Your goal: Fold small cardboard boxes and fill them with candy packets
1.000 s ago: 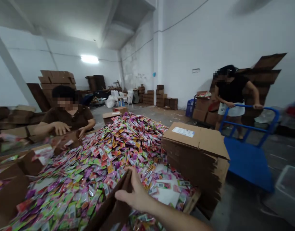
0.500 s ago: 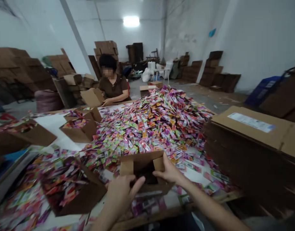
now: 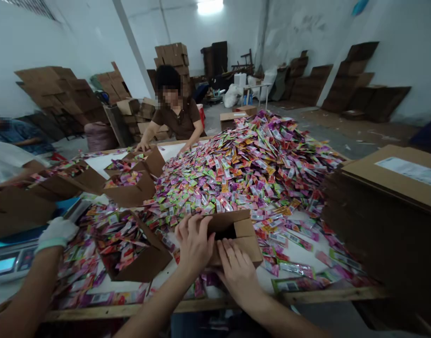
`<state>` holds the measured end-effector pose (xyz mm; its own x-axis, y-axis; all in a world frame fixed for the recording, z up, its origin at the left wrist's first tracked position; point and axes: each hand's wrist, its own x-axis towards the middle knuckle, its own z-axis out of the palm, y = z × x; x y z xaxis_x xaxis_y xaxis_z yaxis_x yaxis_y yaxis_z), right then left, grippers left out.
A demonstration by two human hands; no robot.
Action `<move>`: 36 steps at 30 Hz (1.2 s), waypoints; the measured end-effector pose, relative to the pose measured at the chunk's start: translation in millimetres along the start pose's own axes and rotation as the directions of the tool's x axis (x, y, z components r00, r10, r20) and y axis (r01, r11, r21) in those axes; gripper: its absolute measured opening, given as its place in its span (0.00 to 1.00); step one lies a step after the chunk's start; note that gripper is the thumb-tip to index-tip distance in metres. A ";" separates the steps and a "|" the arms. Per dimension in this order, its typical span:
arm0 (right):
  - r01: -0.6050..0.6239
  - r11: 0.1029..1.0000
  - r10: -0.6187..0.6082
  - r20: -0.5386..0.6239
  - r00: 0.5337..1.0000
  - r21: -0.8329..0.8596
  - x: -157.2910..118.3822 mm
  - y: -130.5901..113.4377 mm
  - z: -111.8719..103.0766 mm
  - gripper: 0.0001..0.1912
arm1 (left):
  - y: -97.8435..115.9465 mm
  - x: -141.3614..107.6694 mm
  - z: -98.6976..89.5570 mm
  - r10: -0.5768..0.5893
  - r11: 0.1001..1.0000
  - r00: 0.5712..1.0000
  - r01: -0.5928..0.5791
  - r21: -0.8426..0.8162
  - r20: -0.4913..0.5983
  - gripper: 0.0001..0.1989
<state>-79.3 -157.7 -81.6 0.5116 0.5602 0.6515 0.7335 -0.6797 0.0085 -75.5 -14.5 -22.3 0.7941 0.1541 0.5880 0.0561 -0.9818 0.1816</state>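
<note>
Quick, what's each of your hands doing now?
Left hand: holding the cardboard box by its left side.
Right hand: fingers on its near side, can't tell if gripping.

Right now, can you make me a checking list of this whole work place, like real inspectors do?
Surface: table with a wooden near edge; its white top shows in patches.
Job's things: open cardboard box, too dark inside to see what it holds; big heap of colorful packets.
Clutter: more packets scattered near the table's edge; packet-filled box at left; scale with a lit display.
Hands: left hand at the open box's left end; right hand with fingers on its near side.
Cables: nothing seen for certain.
Surroundings: person across the table; another person's gloved hand at left; cardboard stack at right; piled cartons behind.
</note>
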 end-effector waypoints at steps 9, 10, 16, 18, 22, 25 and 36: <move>0.057 0.997 -0.056 0.014 0.998 -0.043 -4.0 16.3 0.6 0.14 | 23.7 109.2 23.9 0.203 0.966 0.629 -0.006 -0.257 0.750 0.29; 0.040 0.999 -0.040 0.011 0.999 -0.035 -3.0 15.8 -0.7 0.15 | 28.0 102.4 30.5 0.232 0.964 0.581 -0.028 -0.265 0.780 0.29; 0.025 1.000 -0.025 -0.061 0.998 -0.003 3.6 11.2 -2.3 0.12 | 29.9 47.2 47.2 0.300 0.953 0.720 -0.263 -0.154 0.626 0.32; 0.014 1.000 -0.014 -0.062 0.998 0.005 3.7 11.2 -1.3 0.13 | 25.9 44.9 53.0 0.333 0.937 0.724 -0.326 -0.125 0.605 0.31; 0.019 1.000 -0.018 -0.072 0.997 0.013 2.5 11.5 1.7 0.15 | 19.9 50.8 70.9 0.396 0.904 0.721 -0.415 -0.103 0.569 0.29; 0.014 1.000 -0.014 -0.082 0.997 0.000 5.2 9.3 3.9 0.15 | 17.3 53.9 81.2 0.408 0.900 0.732 -0.422 -0.107 0.546 0.29; 0.046 0.998 -0.046 0.001 0.999 0.033 -9.3 20.9 -3.2 0.08 | 1.3 35.4 2.6 0.488 0.868 0.538 -0.219 -0.445 0.687 0.58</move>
<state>-70.2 -178.7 -85.1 0.4778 0.5916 0.6494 0.7708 -0.6370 0.0132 -45.7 -10.7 -3.4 0.8705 -0.4728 -0.1363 -0.3949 -0.8365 0.3798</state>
